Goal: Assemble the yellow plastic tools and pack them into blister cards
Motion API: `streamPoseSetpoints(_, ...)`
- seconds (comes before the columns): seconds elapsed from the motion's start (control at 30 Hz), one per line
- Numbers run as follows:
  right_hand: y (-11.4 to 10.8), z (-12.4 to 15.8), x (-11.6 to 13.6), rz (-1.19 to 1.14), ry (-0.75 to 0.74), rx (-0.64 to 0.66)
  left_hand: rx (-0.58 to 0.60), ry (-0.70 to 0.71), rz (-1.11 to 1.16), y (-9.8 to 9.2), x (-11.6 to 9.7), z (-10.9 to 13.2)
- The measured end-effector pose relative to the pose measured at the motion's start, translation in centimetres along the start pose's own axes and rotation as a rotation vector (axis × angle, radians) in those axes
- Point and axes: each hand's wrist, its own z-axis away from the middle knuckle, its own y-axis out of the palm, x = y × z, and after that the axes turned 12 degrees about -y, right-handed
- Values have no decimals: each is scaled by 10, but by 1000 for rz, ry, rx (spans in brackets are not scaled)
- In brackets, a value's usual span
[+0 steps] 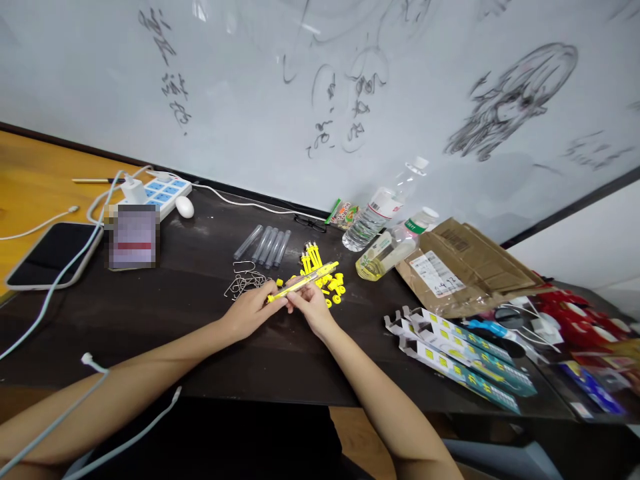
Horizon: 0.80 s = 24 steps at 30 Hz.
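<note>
A slim yellow spring scale (306,280) lies slantwise between my two hands above the dark table. My left hand (253,308) pinches its lower left end. The fingers of my right hand (311,305) close round its middle from below. Directly behind are several yellow rods with metal tips (311,255), and small yellow caps and rings (336,288) are scattered beside my right hand. A tangle of bent metal hooks (246,280) sits just beyond my left hand. Several clear plastic tubes (270,247) are laid out farther back.
Flattened printed boxes (460,353) lie to the right, with a brown cardboard package (450,263) behind them. Two bottles, one of water (373,217) and one of yellow liquid (387,252), stand near the whiteboard (240,100). A phone (53,253), power strip (167,193) and white cables occupy the left.
</note>
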Motion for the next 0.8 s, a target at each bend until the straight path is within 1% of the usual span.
streamPoseSetpoints(0.07,3,1,-1,8,17,10,-18,19,9,-2,-1,0)
streamPoseSetpoints(0.13,3,1,-1,27,35,33,-45,16,64,-5,0,-2)
streamPoseSetpoints(0.2,-1,0,1,80,50,77,-107,-21,159,-9,3,-6)
streamPoseSetpoints(0.23,-4,-2,3,128,47,95,-157,-44,224,-11,6,-8)
streamPoseSetpoints(0.3,-16,-7,10,282,8,93,-258,-86,393,-14,13,-15)
streamPoseSetpoints(0.33,-24,-9,15,392,-35,59,-295,-106,476,-15,16,-19)
streamPoseSetpoints(0.4,-42,-15,27,654,-129,-52,-367,-189,612,-17,22,-25)
streamPoseSetpoints(0.43,-51,-17,33,791,-164,-90,-391,-201,657,-18,23,-27)
streamPoseSetpoints(0.47,-60,-18,39,929,-184,-100,-411,-211,686,-17,23,-28)
streamPoseSetpoints(0.53,-75,-19,49,1123,-154,-52,-432,-210,698,-16,22,-28)
streamPoseSetpoints(0.6,-82,-17,56,1188,-57,80,-434,-219,674,-14,19,-27)
streamPoseSetpoints(0.7,-80,-14,62,1232,115,317,-423,-229,636,-11,17,-25)
streamPoseSetpoints(0.73,-77,-13,63,1262,160,371,-421,-229,629,-11,18,-25)
streamPoseSetpoints(0.8,-70,-11,64,1337,222,428,-423,-236,621,-10,20,-26)
